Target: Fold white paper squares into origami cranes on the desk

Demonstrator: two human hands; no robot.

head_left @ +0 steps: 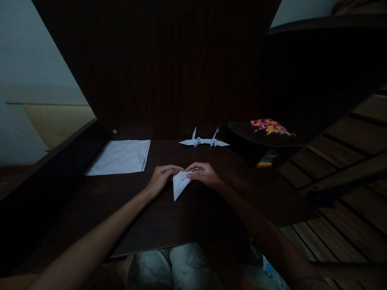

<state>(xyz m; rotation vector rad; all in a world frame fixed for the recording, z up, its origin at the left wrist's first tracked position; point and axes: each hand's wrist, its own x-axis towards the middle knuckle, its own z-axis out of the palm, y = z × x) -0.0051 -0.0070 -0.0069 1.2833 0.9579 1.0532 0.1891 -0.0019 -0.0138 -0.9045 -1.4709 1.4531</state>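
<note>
Hands [161, 177] pinch folded paper [179, 187]; a shelf [252, 135] bears colourful pieces [271, 127].

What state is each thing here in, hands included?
Left hand: fingers closed on the folded paper
Right hand: fingers closed on the folded paper
Folded paper: creased, pointed, partly hidden by fingers
Sheets: lying flat, overlapping
Cranes: two, folded, set side by side; whether joined, I cannot tell
Coloured bits: loosely heaped

Dim light; pale wall [33, 52] left; dark wooden desk [151, 225]; slatted wood [344, 175] right.
</note>
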